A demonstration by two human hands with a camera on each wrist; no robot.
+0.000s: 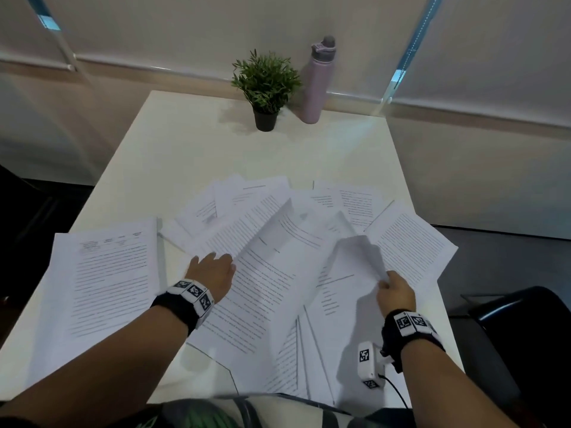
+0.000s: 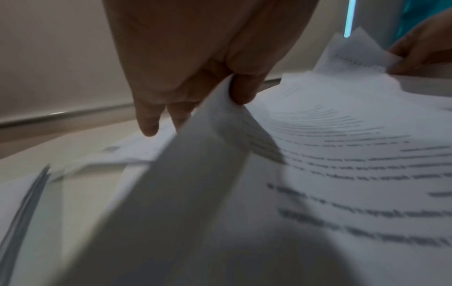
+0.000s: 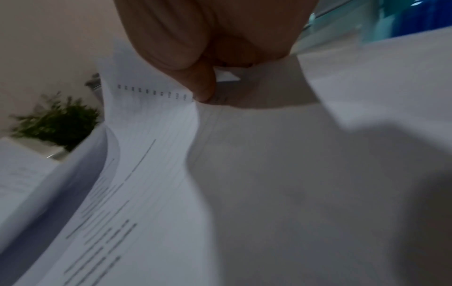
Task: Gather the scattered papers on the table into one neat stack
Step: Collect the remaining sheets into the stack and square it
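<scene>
Several printed white papers [image 1: 278, 230] lie fanned and overlapping across the near half of the white table [image 1: 191, 143]. My left hand [image 1: 216, 267] pinches the left edge of a central sheet [image 1: 262, 291], its edge lifted and curled; thumb and fingers clamp that sheet [image 2: 220, 120] in the left wrist view. My right hand [image 1: 394, 288] pinches the raised corner of another sheet [image 1: 352, 267] at the right, which bends upward. The right wrist view has the thumb [image 3: 205, 85] pressed on that curled sheet [image 3: 151, 123]. A separate stack [image 1: 108, 273] rests at the left.
A small potted plant [image 1: 266, 84] and a lilac water bottle [image 1: 316, 81] stand at the table's far edge. A dark chair [image 1: 506, 329] sits off the right side. The table's far half is bare white surface.
</scene>
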